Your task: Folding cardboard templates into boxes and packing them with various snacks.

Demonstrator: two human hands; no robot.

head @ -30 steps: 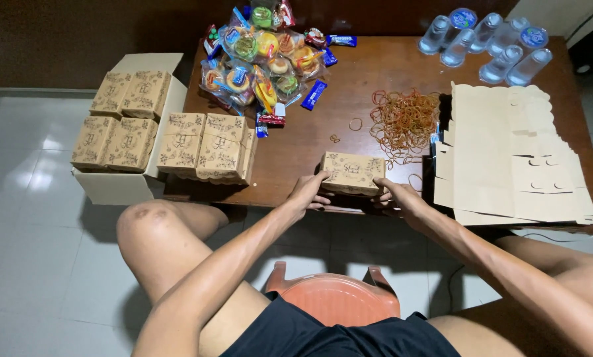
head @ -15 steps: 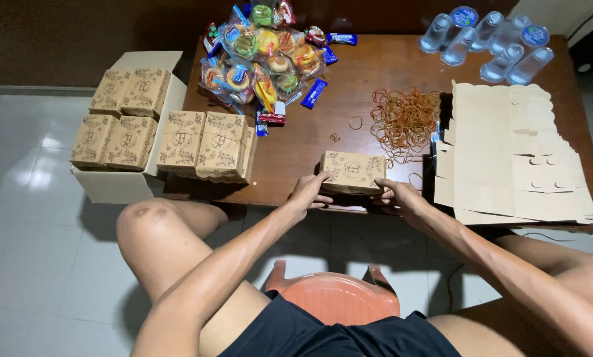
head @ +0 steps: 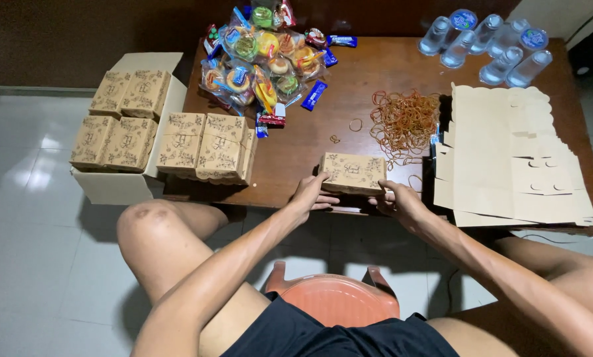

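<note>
Head view: both hands' fingers, left hand [head: 312, 194] and right hand [head: 395, 200], grip the patterned box [head: 351, 173] between them.

We see a home room used for packing: wooden table [head: 376, 73] on pale tiled floor [head: 32, 264], plastic stool [head: 336, 301] before the table.

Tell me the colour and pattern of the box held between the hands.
The box is tan with dark leafy line-art; the head view shows it best.
</note>
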